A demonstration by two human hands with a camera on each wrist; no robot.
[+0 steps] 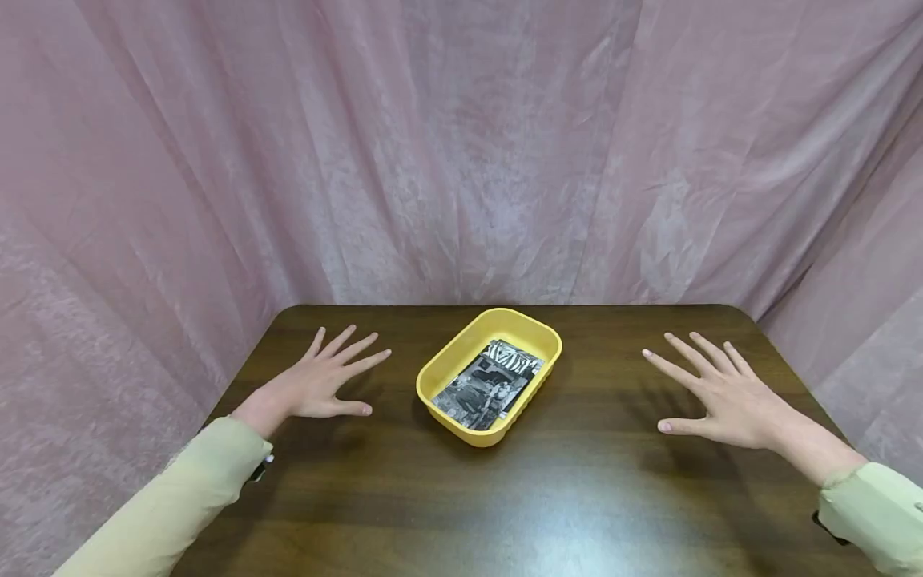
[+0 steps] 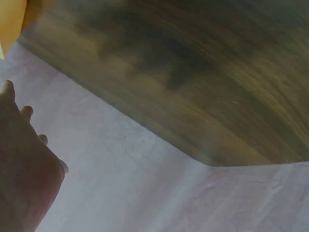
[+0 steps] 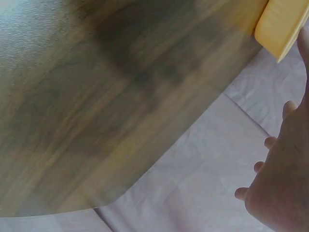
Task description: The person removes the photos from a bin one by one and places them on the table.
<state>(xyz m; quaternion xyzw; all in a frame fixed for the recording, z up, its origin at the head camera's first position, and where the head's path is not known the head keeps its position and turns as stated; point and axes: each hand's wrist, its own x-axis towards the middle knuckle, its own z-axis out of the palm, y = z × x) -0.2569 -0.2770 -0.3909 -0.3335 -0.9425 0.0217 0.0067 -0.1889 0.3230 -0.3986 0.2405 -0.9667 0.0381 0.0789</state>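
A yellow plastic basket [image 1: 433, 377] stands at an angle on the table, and inside it lie several black-and-white printed pictures [image 1: 476, 393], partly overlapping. One at the far end carries a zebra-like stripe pattern. To the basket's left my left hand [image 1: 320, 381] is held above the table with fingers spread, touching nothing. On the other side my right hand [image 1: 728, 401] hovers likewise, its fingers straight and apart. Both wrist views show a hand at the edge, the left hand [image 2: 26, 159] and the right hand [image 3: 285, 169], with a corner of the basket beyond.
The dark brown wooden table [image 1: 562, 497] has rounded far corners and a glossy patch of reflected light near the front. Pink velvety curtains [image 1: 461, 160] hang behind it and along both sides. Shadows of the hands fall on the tabletop.
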